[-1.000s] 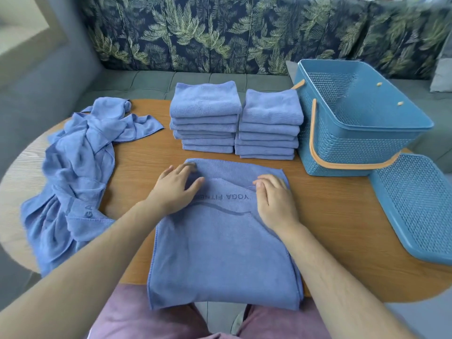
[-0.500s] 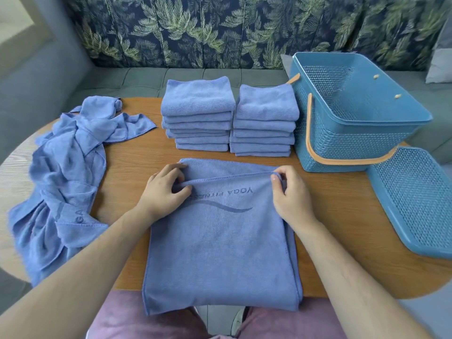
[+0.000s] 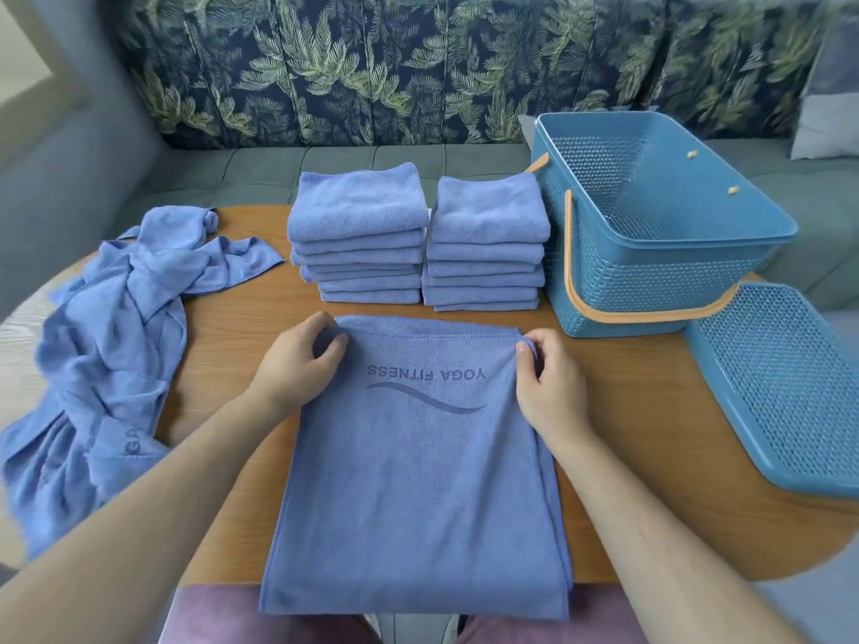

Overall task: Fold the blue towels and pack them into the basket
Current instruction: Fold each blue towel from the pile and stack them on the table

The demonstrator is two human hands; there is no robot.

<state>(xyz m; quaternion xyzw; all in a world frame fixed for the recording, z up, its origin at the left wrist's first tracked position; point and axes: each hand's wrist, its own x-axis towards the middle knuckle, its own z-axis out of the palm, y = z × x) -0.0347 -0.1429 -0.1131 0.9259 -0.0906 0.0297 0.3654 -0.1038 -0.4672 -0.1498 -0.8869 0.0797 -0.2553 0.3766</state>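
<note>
A blue towel (image 3: 418, 481) printed "YOGA FITNESS" lies flat in front of me, its near end hanging over the table edge. My left hand (image 3: 297, 360) pinches its far left corner and my right hand (image 3: 548, 383) pinches its far right corner. Behind it stand two stacks of folded blue towels, the left stack (image 3: 358, 234) and the right stack (image 3: 485, 244). A heap of unfolded blue towels (image 3: 107, 346) lies at the left. The blue basket (image 3: 660, 253) with an orange handle stands at the right, nothing visible inside it.
The basket's blue perforated lid (image 3: 781, 388) lies at the table's right edge. The round wooden table (image 3: 650, 457) has bare wood between towel and lid. A sofa with a leaf-print back (image 3: 418, 67) runs behind the table.
Both hands went from resting flat on the towel to pinching its far corners, and have spread the far edge wider and straighter. The view has shifted slightly.
</note>
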